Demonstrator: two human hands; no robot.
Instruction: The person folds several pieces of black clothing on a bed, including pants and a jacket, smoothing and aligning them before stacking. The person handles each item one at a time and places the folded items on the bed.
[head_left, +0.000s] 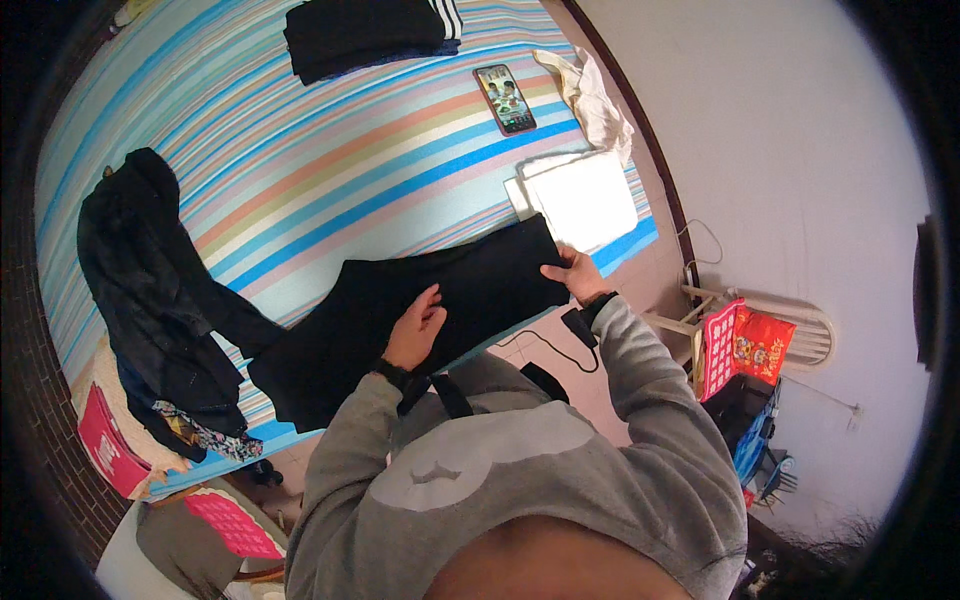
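Observation:
A pair of black trousers, apparently doubled lengthwise, lies across the near edge of the striped bed sheet. My right hand pinches the hem at the right end, thumb on top and fingers beneath. Over the middle of the cloth is my left hand, its thumb and fingers apart and gripping nothing; whether it touches the fabric is hard to tell. The left end of the trousers meets a heap of dark clothes. Just past my right hand lies a folded white cloth, partly covered by the hem.
Folded black clothes with white stripes lie at the far side. A smartphone with a lit screen rests near a crumpled cream cloth. Right of the bed stand a wooden chair with red cushions and a wall. A black cable hangs near my right wrist.

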